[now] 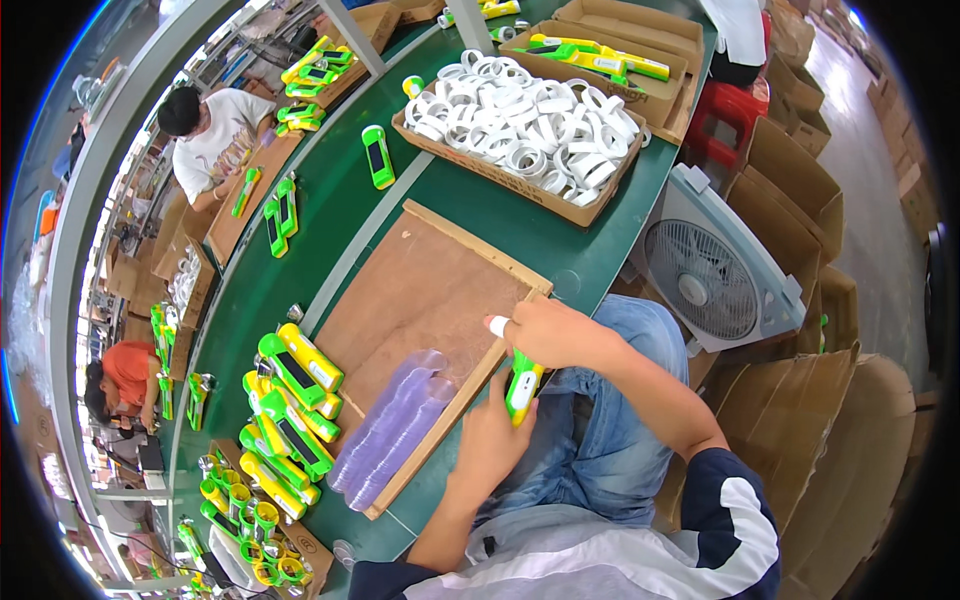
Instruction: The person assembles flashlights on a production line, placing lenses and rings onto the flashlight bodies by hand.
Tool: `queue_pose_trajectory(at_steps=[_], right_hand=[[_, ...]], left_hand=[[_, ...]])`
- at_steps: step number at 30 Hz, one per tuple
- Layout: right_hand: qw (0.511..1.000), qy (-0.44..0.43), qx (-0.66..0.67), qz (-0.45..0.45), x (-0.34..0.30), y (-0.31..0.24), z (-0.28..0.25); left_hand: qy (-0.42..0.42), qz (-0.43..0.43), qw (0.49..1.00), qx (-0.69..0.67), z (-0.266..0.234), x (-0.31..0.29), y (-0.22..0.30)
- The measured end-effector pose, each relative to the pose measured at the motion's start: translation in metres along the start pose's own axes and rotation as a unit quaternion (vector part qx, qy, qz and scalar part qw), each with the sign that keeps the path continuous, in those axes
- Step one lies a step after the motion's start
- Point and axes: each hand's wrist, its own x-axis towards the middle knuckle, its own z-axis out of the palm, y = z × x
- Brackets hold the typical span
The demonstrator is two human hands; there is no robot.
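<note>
My left hand (490, 435) is closed around a green-and-yellow flashlight (522, 387), held over my lap at the near right edge of a wooden board (390, 290). My right hand (550, 332) grips the flashlight's upper end, and its fingers hide that end. A white wrap (498, 326) covers one fingertip of this hand. Two rows of stacked clear purplish discs (390, 430) lie on the board, left of my hands. Farther left, several green-and-yellow flashlights (290, 400) are piled against the board's edge.
A cardboard tray of white rings (520, 125) stands beyond the board, with a box of flashlights (600, 60) behind it. One flashlight (378, 157) lies on the green belt. A box fan (700, 270) is at my right. Two co-workers sit across the line, one in white (215, 140).
</note>
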Motion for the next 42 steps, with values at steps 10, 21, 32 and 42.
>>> queue_pose_trajectory(at_steps=[10,21,32,42], right_hand=[[0.771,-0.074,0.509,-0.375,-0.023,0.004,-0.024],[0.864,-0.021,0.494,-0.091,-0.041,0.011,-0.032],[0.785,-0.152,0.56,-0.218,-0.033,0.021,-0.023],[0.866,-0.018,0.445,-0.226,-0.029,0.008,-0.025]], left_hand=[[-0.38,-0.131,0.276,-0.873,-0.018,-0.02,-0.012],[-0.133,-0.172,0.855,-0.47,-0.025,0.0,0.009],[-0.407,-0.179,0.49,-0.75,-0.021,-0.001,0.007],[-0.116,-0.146,0.928,-0.323,-0.019,0.0,0.03]])
